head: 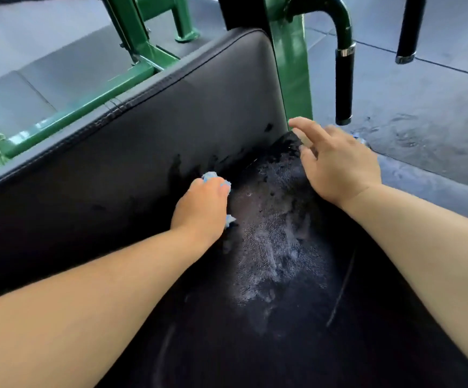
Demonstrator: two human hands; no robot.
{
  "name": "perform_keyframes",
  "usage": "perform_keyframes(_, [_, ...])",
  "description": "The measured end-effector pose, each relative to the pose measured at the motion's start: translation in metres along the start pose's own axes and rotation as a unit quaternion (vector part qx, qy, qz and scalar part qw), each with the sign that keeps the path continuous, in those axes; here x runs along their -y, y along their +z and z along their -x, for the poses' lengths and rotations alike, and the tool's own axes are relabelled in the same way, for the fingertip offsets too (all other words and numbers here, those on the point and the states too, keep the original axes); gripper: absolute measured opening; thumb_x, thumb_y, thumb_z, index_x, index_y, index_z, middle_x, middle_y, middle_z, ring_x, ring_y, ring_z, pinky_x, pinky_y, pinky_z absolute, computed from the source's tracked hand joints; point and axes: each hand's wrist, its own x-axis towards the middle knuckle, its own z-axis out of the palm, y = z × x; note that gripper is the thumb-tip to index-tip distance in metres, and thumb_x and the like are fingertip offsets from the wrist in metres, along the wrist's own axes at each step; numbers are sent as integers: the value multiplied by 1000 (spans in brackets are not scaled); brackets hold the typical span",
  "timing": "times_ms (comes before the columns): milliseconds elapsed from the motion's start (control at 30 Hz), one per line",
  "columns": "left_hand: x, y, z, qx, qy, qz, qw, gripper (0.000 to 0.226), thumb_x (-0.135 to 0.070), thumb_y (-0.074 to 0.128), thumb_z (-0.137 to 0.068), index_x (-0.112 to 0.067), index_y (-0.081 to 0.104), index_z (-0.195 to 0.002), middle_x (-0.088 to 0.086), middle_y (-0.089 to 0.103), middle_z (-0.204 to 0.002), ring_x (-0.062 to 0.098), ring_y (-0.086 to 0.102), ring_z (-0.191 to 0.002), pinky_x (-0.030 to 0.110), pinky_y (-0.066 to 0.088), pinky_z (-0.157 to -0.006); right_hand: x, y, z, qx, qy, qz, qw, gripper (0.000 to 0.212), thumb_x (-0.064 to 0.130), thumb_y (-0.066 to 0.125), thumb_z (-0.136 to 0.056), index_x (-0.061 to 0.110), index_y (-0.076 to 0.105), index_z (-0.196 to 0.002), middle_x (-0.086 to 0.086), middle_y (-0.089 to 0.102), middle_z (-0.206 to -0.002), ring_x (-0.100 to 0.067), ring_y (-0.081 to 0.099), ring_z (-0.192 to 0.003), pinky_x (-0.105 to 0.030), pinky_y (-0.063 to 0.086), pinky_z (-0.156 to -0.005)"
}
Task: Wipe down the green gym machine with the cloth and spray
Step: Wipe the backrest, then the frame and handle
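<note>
Grey floor [423, 102], two black pads [171, 113], left hand [202, 203] gripping one blue cloth [209, 175], right hand [339, 163] spread.

Even daylight; soft shadows; wet sheen glares; edges bowed, slightly blurred

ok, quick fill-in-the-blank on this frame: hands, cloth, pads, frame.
1. The cloth gripped by the left hand is ___.
2. The right hand, fingers spread, holds ___.
3. The wet patch lies on the ___ pad, not the back pad.
4. The machine's frame is painted ___.
Missing words: blue; nothing; seat; green.
</note>
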Motion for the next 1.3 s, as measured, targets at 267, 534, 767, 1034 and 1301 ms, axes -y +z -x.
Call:
perform_keyframes(267, [-108,3,-124,22,127,-1,992,27,-21,47,-98,-7,55,-119,11,50,-128,32,51,-116,37,41,-90,-17,6,-5,-56,76,-90,991,45,27,40,-100,44,35,-142,-4,55,-112,-23,46,-86,-31,31,-70])
perform_keyframes(534, [-53,21,-83,3,85,-18,996,29,-12,36,-99,-15,51,-124,8,51,-129,34,56,-103,41,47,-79,-20,4,-7,-44,70,-62,995,44,29,39,-100,43,35,-141,2,47,-99,-22,42,-79,-32,33,-66])
perform_keyframes(767, [-14,2,-31,47,29,-105,993,26,-23,39,-101,-13,48,-124,10,51,-121,29,53,-100,39,46,-79,-17,-2,-11,-17,79,-84,993,43,27,39,-100,42,36,-140,-2,54,-103,-27,48,-86,-33,34,-69])
perform_keyframes(1034, [-118,-8,-145,73,162,116,977,28,-27,45,-99,-16,60,-120,4,57,-124,27,53,-115,28,39,-86,-25,0,-16,-74,122,-185,972,41,24,39,-100,38,37,-139,6,46,-72,-19,46,-67,-30,30,-63])
perform_keyframes(1301, [-148,10,-189,164,70,55,983,33,-36,47,-95,-9,56,-77,5,57,-80,18,51,-62,27,34,-49,-27,-3,-18,-73,121,-203,969,47,23,42,-99,36,35,-144,2,49,-91,-18,42,-76,-27,26,-66])
